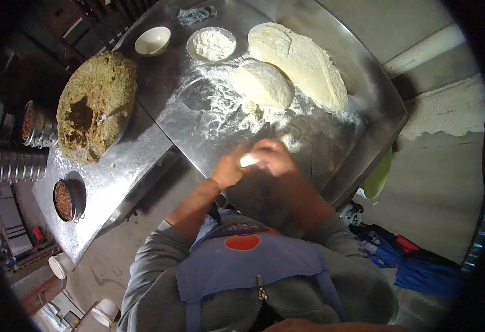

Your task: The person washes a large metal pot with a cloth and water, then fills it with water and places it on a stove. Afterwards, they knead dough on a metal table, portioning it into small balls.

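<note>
My left hand [229, 167] and my right hand [275, 157] are together near the front of the metal table, both on a small white piece of dough [248, 160]. The right hand is blurred. Beyond them a rounded lump of dough [263, 85] lies on scattered flour, with small dough scraps [251, 108] at its near edge. A larger, long mass of dough [309, 64] rests behind it to the right. Farther back are a bowl of flour [213, 44] and a pale bowl [153, 41] to its left.
A big heap of greenish-brown filling [97, 103] stands at the left, with a hollow in it. Below it is a round dark container of brown food [63, 200]. Stacked metal containers [12, 166] are at the far left. Crumpled clear plastic [197, 15] lies at the back.
</note>
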`<control>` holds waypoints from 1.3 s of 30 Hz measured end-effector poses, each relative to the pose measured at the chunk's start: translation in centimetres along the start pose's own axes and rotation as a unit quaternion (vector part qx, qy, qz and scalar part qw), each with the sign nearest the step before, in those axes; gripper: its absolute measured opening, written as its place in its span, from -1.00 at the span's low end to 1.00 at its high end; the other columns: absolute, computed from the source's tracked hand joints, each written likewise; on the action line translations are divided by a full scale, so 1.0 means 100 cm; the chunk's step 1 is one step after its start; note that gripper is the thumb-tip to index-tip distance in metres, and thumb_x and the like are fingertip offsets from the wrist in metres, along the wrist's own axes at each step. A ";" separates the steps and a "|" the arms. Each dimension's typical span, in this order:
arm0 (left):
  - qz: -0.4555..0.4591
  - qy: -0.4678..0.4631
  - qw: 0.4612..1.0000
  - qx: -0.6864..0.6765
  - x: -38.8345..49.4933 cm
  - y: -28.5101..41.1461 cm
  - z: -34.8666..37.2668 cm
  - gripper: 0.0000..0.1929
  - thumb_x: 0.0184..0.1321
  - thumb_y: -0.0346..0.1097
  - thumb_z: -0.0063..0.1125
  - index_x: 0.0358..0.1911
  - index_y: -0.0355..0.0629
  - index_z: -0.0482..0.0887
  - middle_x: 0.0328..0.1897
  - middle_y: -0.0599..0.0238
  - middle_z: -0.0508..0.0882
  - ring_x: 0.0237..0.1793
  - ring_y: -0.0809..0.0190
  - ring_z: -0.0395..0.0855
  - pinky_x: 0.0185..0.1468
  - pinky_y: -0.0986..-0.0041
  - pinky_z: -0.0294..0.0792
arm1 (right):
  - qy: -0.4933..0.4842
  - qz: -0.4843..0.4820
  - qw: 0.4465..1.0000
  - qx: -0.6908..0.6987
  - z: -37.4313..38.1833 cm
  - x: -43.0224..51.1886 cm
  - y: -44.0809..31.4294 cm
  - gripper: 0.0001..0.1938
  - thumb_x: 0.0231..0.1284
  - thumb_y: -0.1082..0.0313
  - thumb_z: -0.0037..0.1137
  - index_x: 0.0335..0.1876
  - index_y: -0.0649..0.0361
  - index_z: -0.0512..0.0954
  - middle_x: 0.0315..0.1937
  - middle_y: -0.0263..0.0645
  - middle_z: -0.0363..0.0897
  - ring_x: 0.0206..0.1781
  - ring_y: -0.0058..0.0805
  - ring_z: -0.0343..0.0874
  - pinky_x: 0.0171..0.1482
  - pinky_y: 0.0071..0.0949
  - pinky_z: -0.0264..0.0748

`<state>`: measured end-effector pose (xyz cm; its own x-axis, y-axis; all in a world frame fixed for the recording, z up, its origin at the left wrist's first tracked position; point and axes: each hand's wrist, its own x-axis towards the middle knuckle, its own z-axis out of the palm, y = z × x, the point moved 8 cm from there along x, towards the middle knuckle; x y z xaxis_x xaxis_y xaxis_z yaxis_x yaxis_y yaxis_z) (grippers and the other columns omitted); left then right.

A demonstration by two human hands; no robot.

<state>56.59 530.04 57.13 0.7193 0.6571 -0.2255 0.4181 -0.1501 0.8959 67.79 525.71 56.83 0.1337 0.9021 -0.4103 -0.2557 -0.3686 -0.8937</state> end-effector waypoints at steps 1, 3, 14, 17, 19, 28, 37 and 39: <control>0.019 0.040 0.998 0.051 0.000 0.008 0.000 -0.24 -0.14 -0.29 0.32 0.23 -0.12 0.25 0.08 -0.03 0.52 -0.03 -0.15 0.54 -0.02 0.17 0.41 | 0.063 -0.010 0.996 0.058 -0.010 0.000 0.000 -0.77 0.19 0.22 0.08 -0.31 0.28 0.52 -0.48 -0.29 0.52 -0.46 -0.58 0.47 -0.42 -0.57 0.38; 0.024 0.103 0.990 0.094 -0.002 0.014 0.004 -0.33 -0.05 -0.28 0.23 0.21 -0.13 0.28 -0.06 -0.08 0.57 -0.14 -0.18 0.58 -0.09 0.16 0.44 | 0.024 -0.105 0.986 -0.123 0.001 0.000 -0.013 -0.73 0.21 0.17 0.04 -0.27 0.27 0.51 -0.47 -0.20 0.53 -0.43 -0.47 0.51 -0.38 -0.45 0.41; -0.082 0.016 0.990 0.116 0.021 -0.053 -0.008 -0.59 0.00 0.00 0.26 -0.40 -0.28 0.57 -0.48 -0.05 0.61 -0.35 -0.03 0.64 -0.30 0.23 0.45 | -0.036 -0.069 0.964 -0.255 0.030 -0.012 -0.012 -0.71 -0.10 0.31 0.29 -0.23 0.24 0.56 -0.41 -0.13 0.57 -0.38 -0.34 0.58 -0.26 -0.40 0.47; -0.041 0.046 0.993 0.099 0.010 -0.036 -0.019 -0.44 -0.19 -0.11 0.45 -0.15 -0.27 0.48 -0.41 0.03 0.62 -0.34 0.09 0.64 -0.26 0.31 0.45 | 0.203 -0.348 0.769 -0.497 0.022 -0.036 -0.074 -0.52 -0.15 0.28 0.38 -0.04 0.22 0.50 -0.15 -0.11 0.51 -0.28 -0.36 0.56 -0.22 -0.43 0.46; 0.030 0.056 0.994 0.087 0.002 -0.015 -0.021 -0.34 -0.18 -0.25 0.43 0.02 -0.25 0.35 -0.33 0.04 0.63 -0.29 0.06 0.64 -0.21 0.31 0.45 | 0.023 -0.191 0.960 -0.204 0.022 -0.013 -0.047 -0.56 -0.10 0.32 0.35 -0.05 0.25 0.49 -0.19 -0.18 0.51 -0.32 -0.47 0.52 -0.26 -0.50 0.44; -0.018 0.063 0.993 0.099 -0.003 -0.009 -0.006 -0.26 -0.08 -0.35 0.25 0.25 -0.16 0.20 -0.12 -0.04 0.59 -0.12 -0.13 0.58 -0.10 0.19 0.44 | 0.047 -0.177 0.976 -0.119 0.020 0.002 -0.026 -0.82 0.13 0.32 0.12 -0.27 0.28 0.48 -0.51 -0.27 0.51 -0.48 -0.45 0.49 -0.40 -0.44 0.43; -0.078 0.008 0.988 0.134 0.004 -0.052 -0.038 -0.60 -0.08 -0.02 0.22 -0.29 -0.20 0.65 -0.31 -0.07 0.65 -0.29 -0.12 0.63 -0.18 0.15 0.45 | -0.183 0.043 0.947 -0.260 0.083 -0.005 -0.016 -0.81 0.00 0.29 0.21 -0.37 0.25 0.56 -0.63 -0.28 0.53 -0.49 -0.57 0.47 -0.39 -0.49 0.44; -0.139 0.065 0.987 0.057 -0.004 -0.067 -0.056 -0.42 -0.15 0.17 0.29 -0.25 -0.24 0.65 -0.26 -0.11 0.65 -0.27 -0.12 0.64 -0.15 0.20 0.45 | -0.035 -0.110 0.970 -0.215 0.070 0.004 -0.046 -0.64 -0.08 0.35 0.30 -0.11 0.27 0.52 -0.32 -0.22 0.54 -0.38 -0.52 0.51 -0.29 -0.53 0.48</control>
<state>50.33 534.94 53.34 0.4941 0.7728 -0.3982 0.6539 -0.0286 0.7561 62.35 529.32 62.09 0.0698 0.9770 -0.2013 0.1962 -0.2113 -0.9575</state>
